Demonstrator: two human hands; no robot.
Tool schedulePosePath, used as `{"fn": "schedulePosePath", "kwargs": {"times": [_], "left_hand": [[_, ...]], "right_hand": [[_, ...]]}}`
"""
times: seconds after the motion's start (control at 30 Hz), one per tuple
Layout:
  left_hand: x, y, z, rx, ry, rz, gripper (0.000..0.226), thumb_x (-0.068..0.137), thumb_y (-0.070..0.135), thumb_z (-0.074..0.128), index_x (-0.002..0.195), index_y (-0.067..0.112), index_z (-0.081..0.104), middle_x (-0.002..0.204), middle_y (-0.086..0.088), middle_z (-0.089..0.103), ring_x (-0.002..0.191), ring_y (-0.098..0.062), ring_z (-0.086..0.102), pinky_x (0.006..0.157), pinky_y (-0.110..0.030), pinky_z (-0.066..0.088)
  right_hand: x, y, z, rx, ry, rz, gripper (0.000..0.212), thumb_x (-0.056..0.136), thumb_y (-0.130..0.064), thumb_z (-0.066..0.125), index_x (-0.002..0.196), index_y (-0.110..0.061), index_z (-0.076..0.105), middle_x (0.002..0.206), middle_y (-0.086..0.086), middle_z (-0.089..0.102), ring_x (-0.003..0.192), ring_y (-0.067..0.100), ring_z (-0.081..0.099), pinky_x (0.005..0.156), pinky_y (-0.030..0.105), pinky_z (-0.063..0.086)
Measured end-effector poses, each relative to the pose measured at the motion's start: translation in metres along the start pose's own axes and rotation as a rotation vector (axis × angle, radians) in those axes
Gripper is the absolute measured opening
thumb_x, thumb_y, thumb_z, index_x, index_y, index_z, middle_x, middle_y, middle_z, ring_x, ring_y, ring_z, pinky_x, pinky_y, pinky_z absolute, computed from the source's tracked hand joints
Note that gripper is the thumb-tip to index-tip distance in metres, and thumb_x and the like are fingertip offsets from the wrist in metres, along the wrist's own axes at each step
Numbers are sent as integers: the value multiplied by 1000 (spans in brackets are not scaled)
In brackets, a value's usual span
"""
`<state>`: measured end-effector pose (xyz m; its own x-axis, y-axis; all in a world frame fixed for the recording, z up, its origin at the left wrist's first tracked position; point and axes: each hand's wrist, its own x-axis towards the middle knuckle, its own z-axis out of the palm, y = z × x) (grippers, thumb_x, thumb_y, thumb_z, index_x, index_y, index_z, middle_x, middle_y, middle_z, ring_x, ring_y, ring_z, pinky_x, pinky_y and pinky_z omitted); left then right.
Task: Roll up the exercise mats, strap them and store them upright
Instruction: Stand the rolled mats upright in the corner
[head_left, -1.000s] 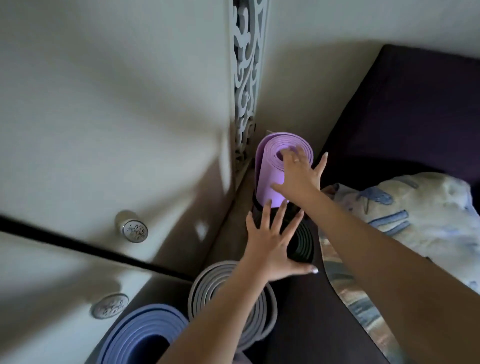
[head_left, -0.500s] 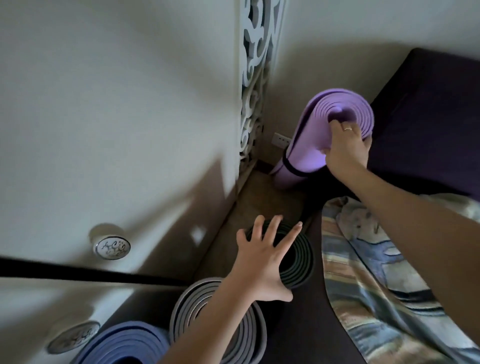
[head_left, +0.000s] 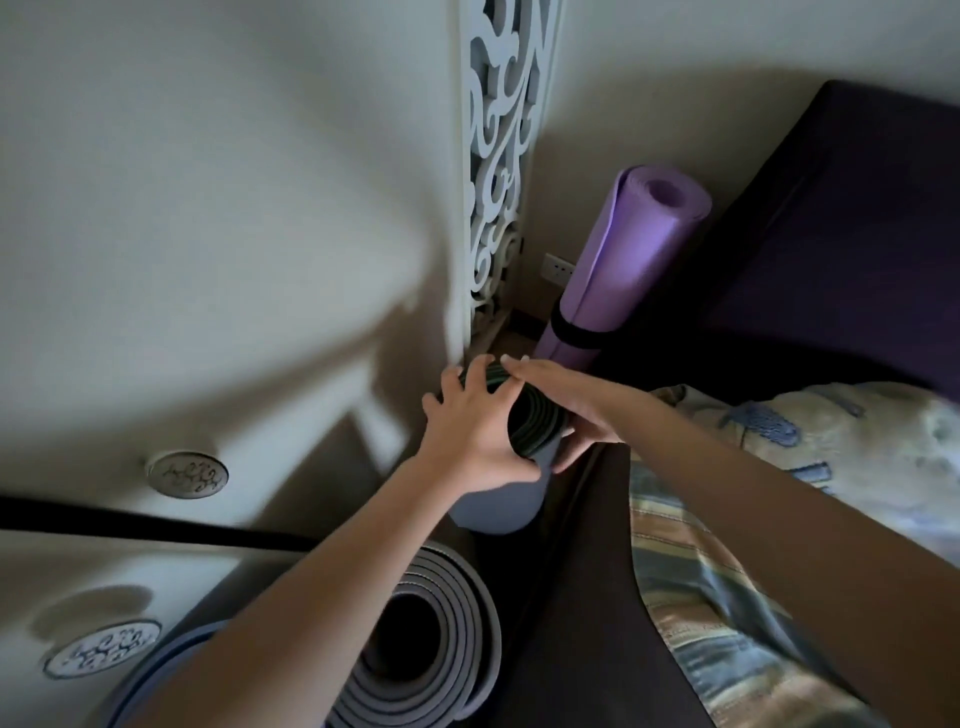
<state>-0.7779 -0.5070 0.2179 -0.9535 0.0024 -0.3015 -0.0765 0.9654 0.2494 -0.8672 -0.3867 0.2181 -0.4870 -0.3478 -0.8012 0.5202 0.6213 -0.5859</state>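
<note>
Both hands on the dark rolled mat (head_left: 524, 431): left hand (head_left: 475, 439) grabs its top edge, right hand (head_left: 563, 397) lies over it. Strapped purple mat (head_left: 628, 260) leans in the corner.

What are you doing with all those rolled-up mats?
A person is putting rolled exercise mats away in the gap between a white cabinet and a bed. Both hands, the left hand and right hand, hold the top of a dark rolled mat. A purple mat with a black strap leans in the corner. A grey mat stands nearer.
</note>
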Motion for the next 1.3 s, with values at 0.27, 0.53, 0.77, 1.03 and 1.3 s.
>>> {"fn": "schedulePosePath", "kwargs": {"times": [0.27, 0.53, 0.77, 1.03, 1.3], "left_hand": [[64, -16, -27, 231, 83, 116, 100, 79, 48, 71, 153, 27, 7, 160, -16, 0, 145, -44, 3, 109, -69, 19], [69, -29, -17, 226, 98, 33, 77, 96, 9, 42, 152, 9, -12, 159, -19, -16, 146, -34, -15, 121, -44, 7], [-22, -43, -40, -52, 7, -31, 50, 88, -3, 44, 136, 12, 48, 139, -13, 45, 129, -32, 37, 100, -42, 40], [-118, -75, -56, -77, -408, -139, 58, 88, -8, 35, 136, 22, 46, 141, -9, 42, 132, -27, 33, 103, -37, 35], [-187, -94, -28, 516, -483, 122, 70, 84, 13, 59, 144, 27, 25, 138, -6, 38, 128, -27, 35, 104, -43, 35]], "right_hand": [[14, -27, -17, 540, 180, -270, 39, 96, -32, 56, 134, -33, 48, 126, -3, 55, 118, 26, 52, 83, 47, 52], [31, -26, 20, 156, 243, -406, 66, 101, -19, 46, 152, -41, 10, 160, 2, 17, 144, 22, 25, 112, 43, 33], [-30, 24, 80, -347, 91, -392, 58, 81, -35, 71, 131, -29, 44, 137, 2, 37, 125, 22, 42, 89, 29, 40], [-70, 71, 155, -762, 2, -381, 67, 78, -21, 70, 134, -34, 36, 127, 9, 51, 116, 33, 54, 91, 38, 48], [-79, 14, 49, -391, 715, -254, 49, 82, -23, 66, 129, -18, 51, 125, 16, 60, 116, 35, 56, 94, 35, 44]]}}
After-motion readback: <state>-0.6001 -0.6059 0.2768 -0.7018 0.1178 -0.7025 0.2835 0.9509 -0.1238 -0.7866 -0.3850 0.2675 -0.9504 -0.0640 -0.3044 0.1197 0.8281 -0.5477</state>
